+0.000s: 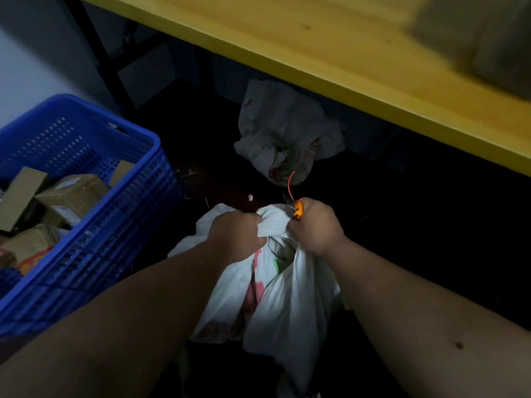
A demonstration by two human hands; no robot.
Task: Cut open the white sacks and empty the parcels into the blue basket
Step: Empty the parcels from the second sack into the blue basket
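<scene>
The blue basket (86, 214) with cardboard parcels (71, 193) stands at far left. Beside it, over the dark floor (402, 225), the left hand (235, 234) grips the white sack (287, 297) by its bunched mouth; the right hand (316, 228) grips sack and orange cutter (298, 209). Beyond them, a crumpled empty sack (281, 133) lies under the yellow bench (344, 61). Sack print unreadable.
</scene>
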